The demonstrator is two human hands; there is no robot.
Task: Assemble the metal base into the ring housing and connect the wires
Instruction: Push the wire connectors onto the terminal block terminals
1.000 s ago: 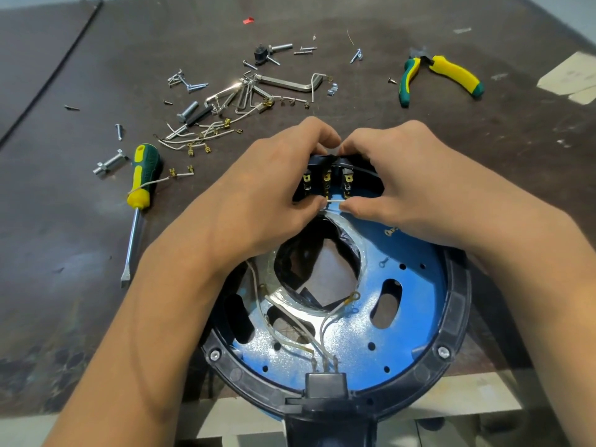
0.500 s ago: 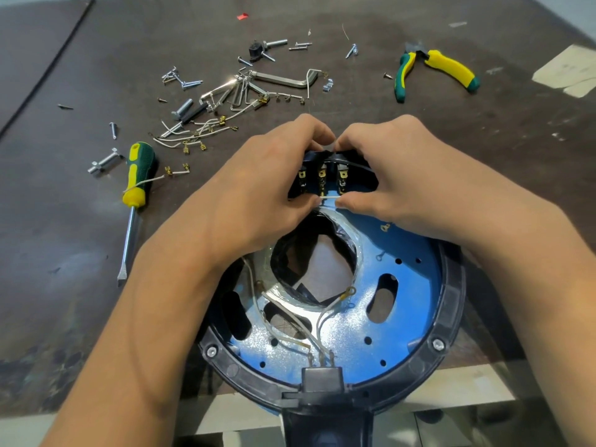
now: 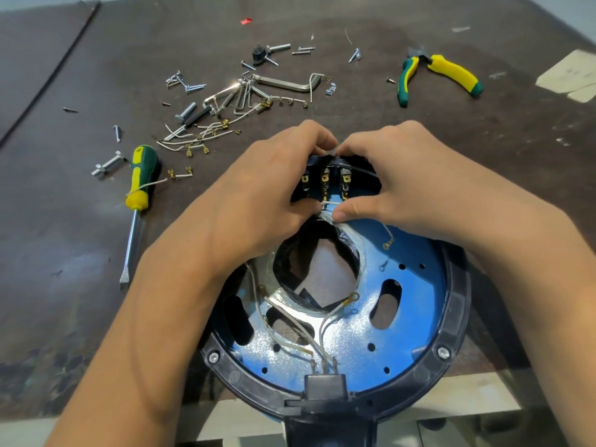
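Hands have hardly shifted over the last second. The left hand (image 3: 267, 195) and right hand (image 3: 406, 185) are both curled round the black terminal block (image 3: 325, 180) at the far edge of the housing. Their forefingers meet over its top and their thumbs are drawn in below. What is new is that a short white wire (image 3: 329, 204) now shows stretched between the two thumb tips, just under the middle row of brass tabs, where a moment ago the thumbs hid it.

I'd judge that they are lining its end up with a tab, not yet pushing it home; whether it is seated I can't tell. The blue metal base (image 3: 412, 317) already sits inside the black ring housing (image 3: 458, 317), which overhangs the near edge of the table (image 3: 64, 221). So the fitting looks done and the wiring is what remains. Another wire with a ring end (image 3: 388, 243) lies loose on the base by the right wrist. The screwdriver (image 3: 140, 179), pliers (image 3: 451, 72) and scattered spare leads (image 3: 209, 130) lie well apart on the table.
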